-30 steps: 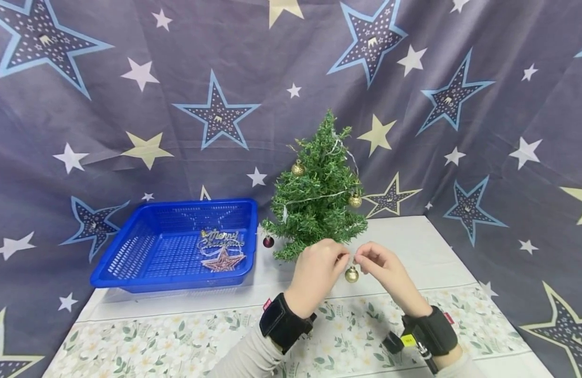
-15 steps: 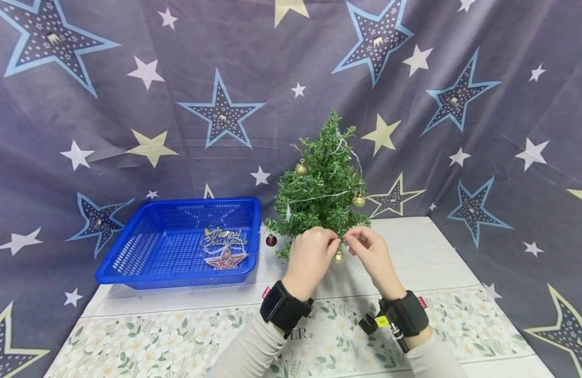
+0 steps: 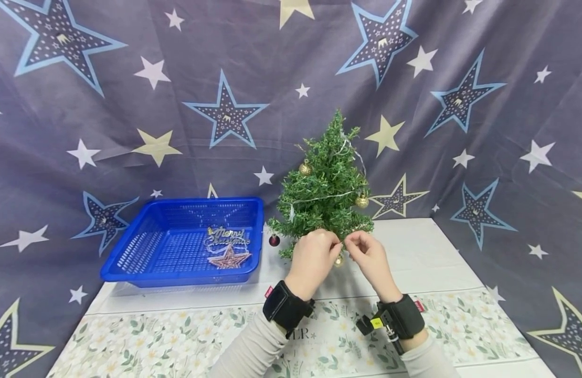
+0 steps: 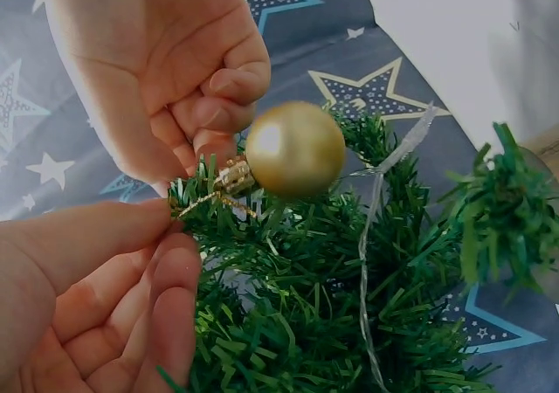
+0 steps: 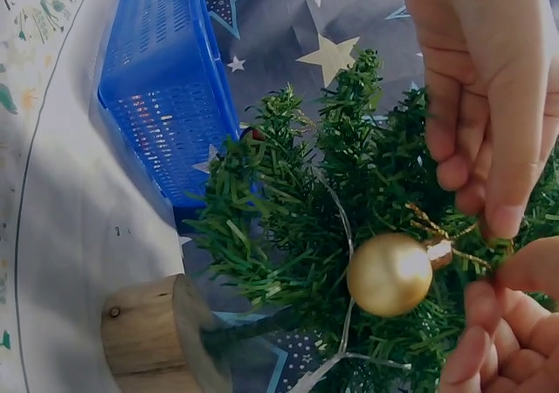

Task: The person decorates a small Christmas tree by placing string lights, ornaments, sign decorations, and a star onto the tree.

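Left hand (image 3: 314, 257): centre of the head view, thumb and forefinger pinching a gold cord (image 5: 470, 258)
Right hand (image 3: 370, 258): just to the right, thumb and a finger pinching the same cord
Gold ball (image 3: 338, 261): lower centre of the head view, below and between the 2 hands; just above centre in the left wrist view; its cap joins the cord
Tree (image 3: 326, 184): upright, right of centre, with a pale wire (image 3: 324, 198) across it, 2 gold baubles (image 3: 305, 169) higher up and 1 dark red bauble (image 3: 274, 240) at its lower left
Wooden base (image 5: 148, 332): lower left of the right wrist view
Blue basket (image 3: 172, 278): left half of the head view; a pink star (image 3: 229, 259) and a "Merry Christmas" sign (image 3: 226, 237) inside, towards its right end
Star-print curtain (image 3: 281, 58): across the upper frame
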`<action>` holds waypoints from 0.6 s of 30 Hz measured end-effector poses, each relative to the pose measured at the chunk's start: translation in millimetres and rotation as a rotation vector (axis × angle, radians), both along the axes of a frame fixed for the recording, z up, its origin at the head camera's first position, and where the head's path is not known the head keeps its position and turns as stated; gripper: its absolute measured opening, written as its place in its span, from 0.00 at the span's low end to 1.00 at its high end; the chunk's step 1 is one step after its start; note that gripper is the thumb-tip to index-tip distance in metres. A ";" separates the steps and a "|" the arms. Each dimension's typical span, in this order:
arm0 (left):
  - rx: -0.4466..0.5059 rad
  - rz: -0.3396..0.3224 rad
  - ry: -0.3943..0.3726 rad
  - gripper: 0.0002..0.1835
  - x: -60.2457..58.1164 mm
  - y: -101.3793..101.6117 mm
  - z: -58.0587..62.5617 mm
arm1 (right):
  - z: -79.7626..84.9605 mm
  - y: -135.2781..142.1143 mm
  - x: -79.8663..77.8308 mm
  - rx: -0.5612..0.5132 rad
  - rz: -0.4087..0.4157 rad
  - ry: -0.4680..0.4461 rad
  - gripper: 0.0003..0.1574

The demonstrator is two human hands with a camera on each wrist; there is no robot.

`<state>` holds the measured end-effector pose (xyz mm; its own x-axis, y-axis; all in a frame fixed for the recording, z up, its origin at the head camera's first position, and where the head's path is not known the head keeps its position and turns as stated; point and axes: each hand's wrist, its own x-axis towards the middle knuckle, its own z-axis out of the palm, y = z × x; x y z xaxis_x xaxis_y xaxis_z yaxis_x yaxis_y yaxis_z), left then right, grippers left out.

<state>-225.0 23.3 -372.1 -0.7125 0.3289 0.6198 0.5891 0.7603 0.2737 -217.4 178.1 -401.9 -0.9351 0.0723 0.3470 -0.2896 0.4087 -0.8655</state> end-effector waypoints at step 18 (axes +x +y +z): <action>0.053 0.020 -0.042 0.06 -2.3 -3.8 -2.6 | 2.0 -1.6 -3.7 -0.041 0.084 -0.058 0.10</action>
